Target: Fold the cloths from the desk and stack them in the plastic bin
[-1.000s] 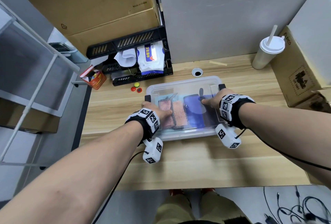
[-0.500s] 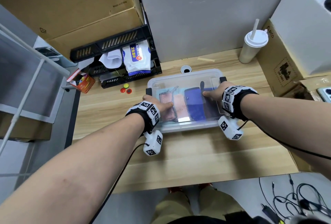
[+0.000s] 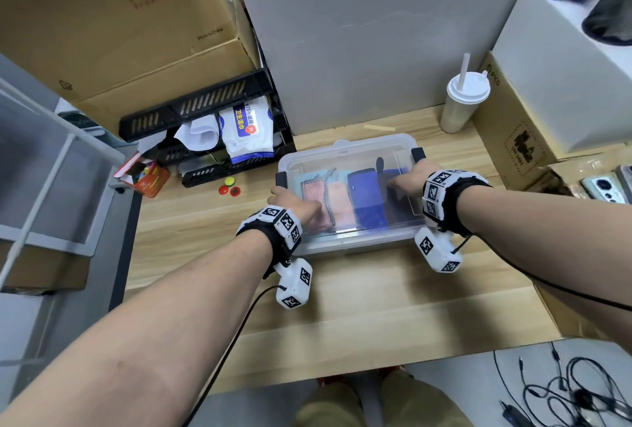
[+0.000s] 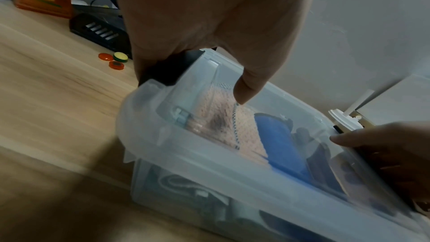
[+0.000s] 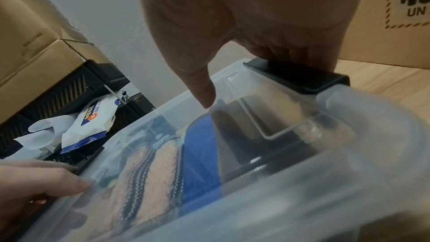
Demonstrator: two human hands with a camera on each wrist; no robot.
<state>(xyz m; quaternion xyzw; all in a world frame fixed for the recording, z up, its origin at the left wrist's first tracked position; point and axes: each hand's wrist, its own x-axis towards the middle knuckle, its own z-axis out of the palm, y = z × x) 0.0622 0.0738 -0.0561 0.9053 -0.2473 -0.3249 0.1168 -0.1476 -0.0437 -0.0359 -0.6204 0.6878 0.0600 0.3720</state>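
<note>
A clear plastic bin with its lid on stands on the wooden desk. Through the lid I see folded cloths side by side: a pink one, a blue one and a dark one. My left hand grips the bin's left end, fingers curled round the black latch and thumb on the lid. My right hand grips the right end the same way, with fingers round its latch and the thumb on the lid.
A lidded cup with a straw stands behind the bin at the right, beside cardboard boxes. A black rack holding a wipes pack is at the back left, with coloured discs and an orange box nearby.
Both hands have slid the bin away from me toward the back panel. It now covers the desk's round cable hole. Neither hand has changed its grip.
</note>
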